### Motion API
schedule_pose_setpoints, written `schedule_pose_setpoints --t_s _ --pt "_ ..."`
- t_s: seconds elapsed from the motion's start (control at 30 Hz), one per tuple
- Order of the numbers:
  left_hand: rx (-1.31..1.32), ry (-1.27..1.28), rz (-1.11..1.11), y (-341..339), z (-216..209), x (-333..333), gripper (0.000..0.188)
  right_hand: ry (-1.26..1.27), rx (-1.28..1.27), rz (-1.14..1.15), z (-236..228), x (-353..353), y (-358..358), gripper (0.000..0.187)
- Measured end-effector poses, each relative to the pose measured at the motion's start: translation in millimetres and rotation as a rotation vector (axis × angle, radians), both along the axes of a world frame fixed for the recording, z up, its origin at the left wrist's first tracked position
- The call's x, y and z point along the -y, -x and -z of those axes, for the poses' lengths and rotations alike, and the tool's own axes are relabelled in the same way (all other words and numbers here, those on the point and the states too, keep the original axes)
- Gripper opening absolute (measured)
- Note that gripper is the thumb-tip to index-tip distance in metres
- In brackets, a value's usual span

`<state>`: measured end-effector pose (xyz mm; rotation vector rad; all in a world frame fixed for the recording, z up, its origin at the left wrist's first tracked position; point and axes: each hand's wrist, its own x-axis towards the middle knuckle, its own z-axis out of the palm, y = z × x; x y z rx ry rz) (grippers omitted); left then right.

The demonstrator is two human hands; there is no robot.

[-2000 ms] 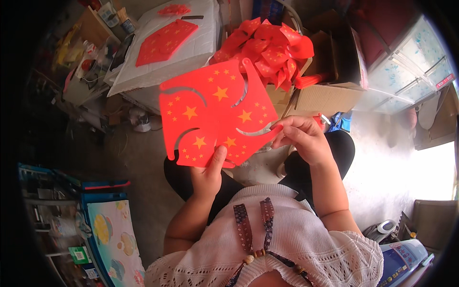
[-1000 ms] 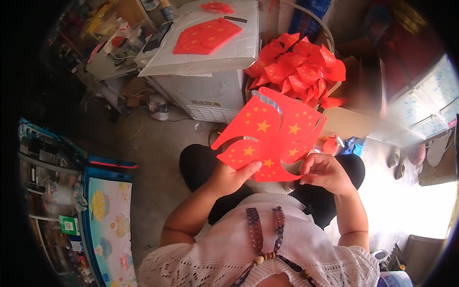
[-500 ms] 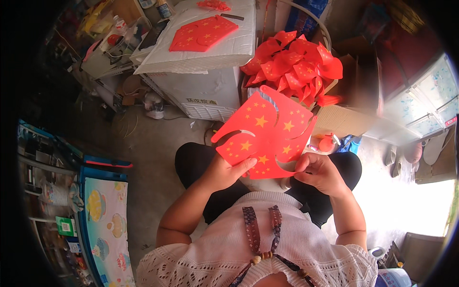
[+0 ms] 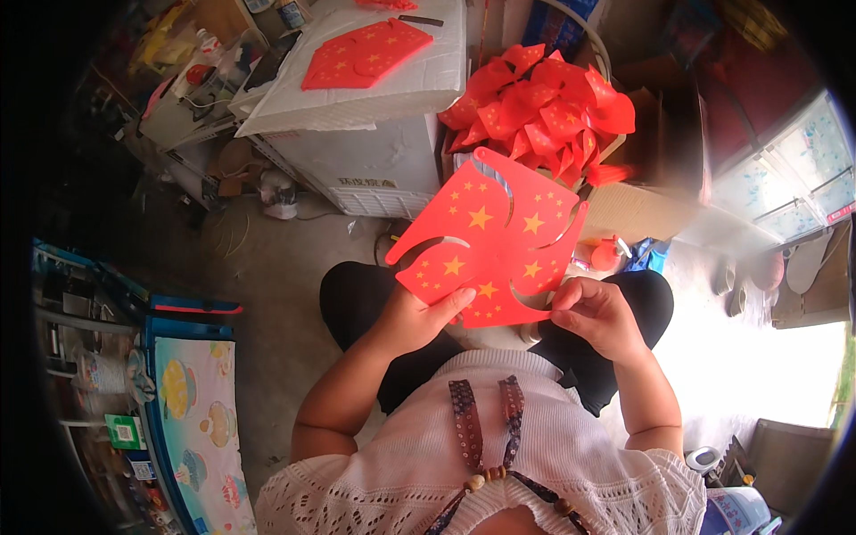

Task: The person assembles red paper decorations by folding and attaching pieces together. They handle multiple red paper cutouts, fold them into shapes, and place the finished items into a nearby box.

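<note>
A red sheet point(image 4: 513, 245) dotted with yellow stars is held above the lap of a seated person, in front of the body and tilted, its curved slits running in from the edges. It is nearly as broad as it is long, so no clear long axis shows. The left hand point(image 4: 415, 321) grips the near left edge, thumb flat on top and fingers mostly hidden beneath. The right hand point(image 4: 597, 316) is closed narrowly, thumb and forefinger pinching the pointed near-right tip; it is the closer of the two hands to that corner, while most of the sheet spreads beyond and between them. Just past the far edge rises a pile point(image 4: 544, 120) of curled red starred pieces, beside a cardboard box point(image 4: 629, 214). Farther left, more flat sheets point(image 4: 370, 55) lie on a white-covered surface point(image 4: 410, 94), a dark strip point(image 4: 421, 20) just beside them.
</note>
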<state>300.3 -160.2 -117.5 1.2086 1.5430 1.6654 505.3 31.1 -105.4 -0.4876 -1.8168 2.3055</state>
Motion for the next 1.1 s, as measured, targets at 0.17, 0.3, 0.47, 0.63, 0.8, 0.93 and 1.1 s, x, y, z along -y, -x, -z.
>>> schedule_pose_setpoints --t_s 0.17,0.3,0.47,0.63,0.8,0.93,1.1 --pt "-0.018 0.017 0.01 0.6 1.7 0.8 0.017 -0.267 0.03 -0.012 -3.8 7.0 -3.0 0.012" --pt "-0.001 0.03 0.038 0.9 3.0 0.7 0.018 -0.06 0.036 -0.02 -7.2 5.0 -1.5 0.014" --pt "-0.036 0.006 0.028 1.4 0.6 -1.4 0.02 0.184 -0.016 -0.073 3.3 -2.5 -0.6 0.015" --pt "-0.049 0.02 -0.047 3.4 4.5 0.3 0.023 0.254 0.058 -0.067 0.9 -5.8 -3.9 0.009" --pt "0.062 0.031 -0.037 3.9 10.5 3.9 0.021 0.415 -0.02 -0.143 -0.5 -7.7 -1.2 0.01" --pt "0.053 -0.002 -0.021 5.5 14.9 2.4 0.021 0.424 -0.086 -0.195 -3.1 -5.4 -3.1 0.012" --pt "0.143 0.006 0.015 4.5 15.5 1.6 0.025 0.316 -0.13 -0.197 -2.8 0.5 -5.1 0.012"
